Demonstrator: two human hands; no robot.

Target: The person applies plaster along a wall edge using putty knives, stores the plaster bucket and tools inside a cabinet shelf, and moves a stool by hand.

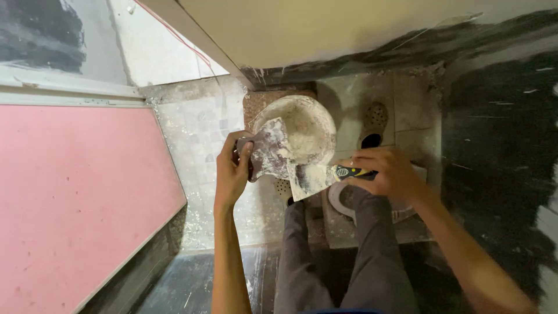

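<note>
The bowl sat on the floor just ahead of the person's legs. Left of the bowl, the left hand held a wide scraper over its near rim. Right of the bowl, the right hand held a putty knife, its blade touching the scraper (below the bowl's near edge). A flat panel lay well left of the bowl, a wall rose behind it.

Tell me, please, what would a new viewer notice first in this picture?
In the middle, the left hand and the right hand each hold a putty knife, the blades crossing above a round, plaster-caked bowl on the floor. A large pink board fills the left side.
</note>
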